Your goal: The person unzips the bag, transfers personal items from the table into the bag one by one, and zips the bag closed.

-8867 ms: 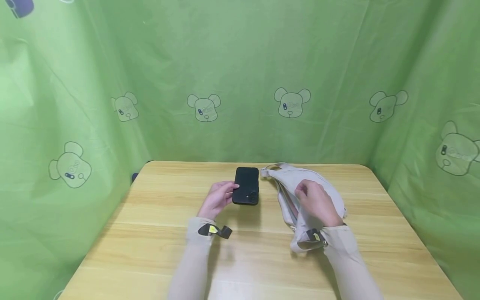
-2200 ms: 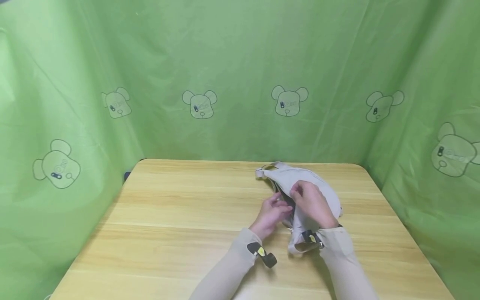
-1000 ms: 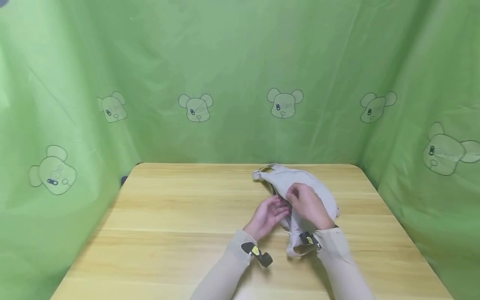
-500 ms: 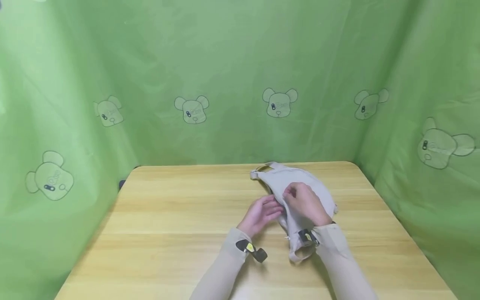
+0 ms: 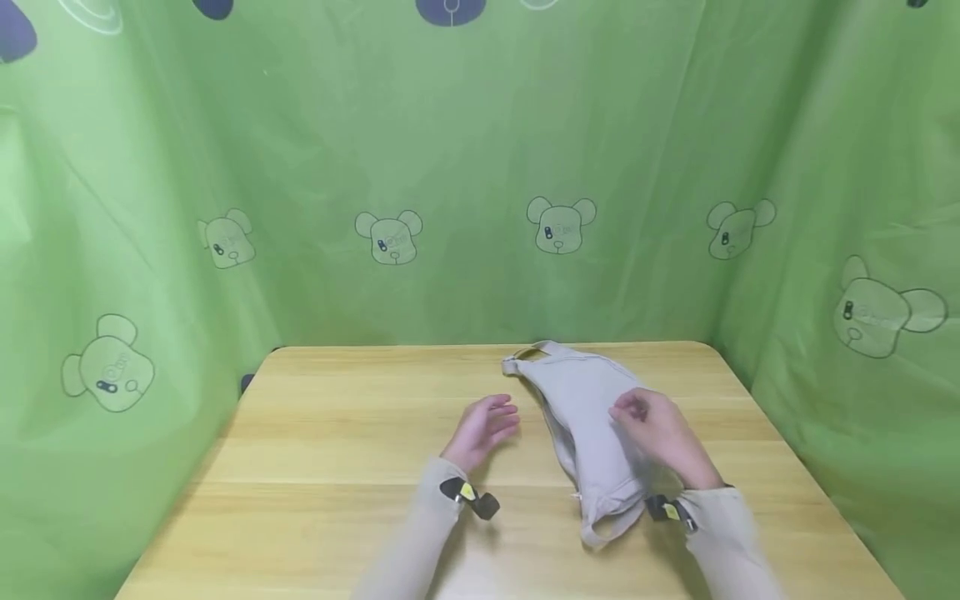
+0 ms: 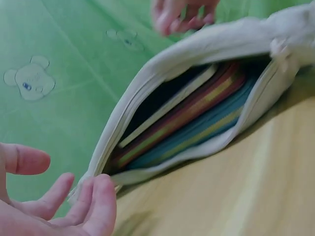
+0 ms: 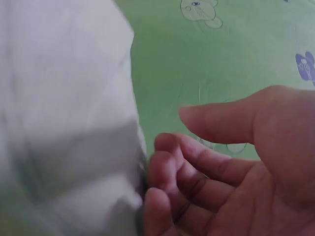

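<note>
A pale grey-beige waist bag (image 5: 592,408) lies on the table right of centre, its zipped mouth gaping toward the left. Inside it, the left wrist view shows a red booklet-like item (image 6: 197,101), a teal one (image 6: 197,132), both with gold-toned edges, and a thin cream edge (image 6: 172,105). My left hand (image 5: 483,429) hovers beside the mouth with fingers spread and nothing in them. On the other side, my right hand (image 5: 663,433) is near the bag's right edge, thumb apart from loosely bent fingers (image 7: 165,169), holding nothing. The black phone is out of view.
The wooden table (image 5: 337,433) carries the bag toward its right half. A green curtain (image 5: 465,150) with bear prints encloses the back and both sides. Loops of the bag's strap (image 5: 611,529) stick out at its near end.
The phone, in my left hand in the oldest frame, is gone from sight. My left hand has drawn back left out of the bag's mouth; my right has let go and moved right.
</note>
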Demonstrator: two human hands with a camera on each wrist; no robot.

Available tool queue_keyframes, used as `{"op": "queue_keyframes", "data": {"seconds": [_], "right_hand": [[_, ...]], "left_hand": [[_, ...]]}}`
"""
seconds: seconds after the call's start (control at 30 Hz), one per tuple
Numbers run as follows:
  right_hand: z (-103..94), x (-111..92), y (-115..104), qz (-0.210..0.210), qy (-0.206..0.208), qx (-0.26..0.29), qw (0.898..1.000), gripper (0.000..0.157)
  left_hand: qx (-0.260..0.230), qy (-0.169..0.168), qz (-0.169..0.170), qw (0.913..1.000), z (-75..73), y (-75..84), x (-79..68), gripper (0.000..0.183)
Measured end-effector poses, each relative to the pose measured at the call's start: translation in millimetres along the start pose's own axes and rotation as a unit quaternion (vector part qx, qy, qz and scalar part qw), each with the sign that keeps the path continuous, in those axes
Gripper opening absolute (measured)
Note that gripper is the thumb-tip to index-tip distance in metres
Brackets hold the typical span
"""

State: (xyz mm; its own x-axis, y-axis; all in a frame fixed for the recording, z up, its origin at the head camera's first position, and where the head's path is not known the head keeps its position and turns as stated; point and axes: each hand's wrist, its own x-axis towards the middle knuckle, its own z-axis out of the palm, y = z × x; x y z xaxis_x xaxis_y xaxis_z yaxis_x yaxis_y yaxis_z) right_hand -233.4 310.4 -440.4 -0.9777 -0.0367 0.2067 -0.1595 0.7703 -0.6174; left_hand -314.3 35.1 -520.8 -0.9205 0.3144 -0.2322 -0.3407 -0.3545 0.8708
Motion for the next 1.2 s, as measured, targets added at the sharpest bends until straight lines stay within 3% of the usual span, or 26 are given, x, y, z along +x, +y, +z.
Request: {"op": "queue_keyframes", "data": {"seconds": [0.2,0.43,0.6,0.8,0.87,0.93,1.1,1.2], "right_hand": [[-8.7,-30,19,0.066,0.003,0.024,0.997,0.037],[-7.7,-64,33,0.153,-0.015,0.075,0.985,0.069],[3.6,-81,35,0.207,-0.049,0.153,0.965,0.098],[19.6,-97,31,0.223,-0.059,0.216,0.949,0.108],[23.2,-99,28,0.221,-0.061,0.223,0.947,0.107],[25.7,-99,26,0.223,-0.064,0.226,0.946,0.105],[28.4,-99,23,0.227,-0.064,0.235,0.943,0.102],[26.9,-98,26,0.219,-0.064,0.222,0.948,0.104]], "left_hand": [[0.014,0.087,0.032,0.9956,-5.5,18.9,23.9,0.043],[0.104,0.15,0.074,0.9805,-1.5,26.6,57.8,0.046],[0.189,0.153,0.076,0.9669,-1.6,23.1,76.2,0.06],[0.265,0.087,0.092,0.9558,0.3,18.3,89.4,0.063],[0.296,0.072,0.106,0.9464,1.0,16.7,90.9,0.06],[0.334,0.069,0.123,0.9319,0.9,14.5,92.7,0.055],[0.397,0.082,0.16,0.9,-0.5,11.7,92.1,0.038],[0.435,0.09,0.171,0.8797,-0.3,13.1,88.9,0.029]]}}
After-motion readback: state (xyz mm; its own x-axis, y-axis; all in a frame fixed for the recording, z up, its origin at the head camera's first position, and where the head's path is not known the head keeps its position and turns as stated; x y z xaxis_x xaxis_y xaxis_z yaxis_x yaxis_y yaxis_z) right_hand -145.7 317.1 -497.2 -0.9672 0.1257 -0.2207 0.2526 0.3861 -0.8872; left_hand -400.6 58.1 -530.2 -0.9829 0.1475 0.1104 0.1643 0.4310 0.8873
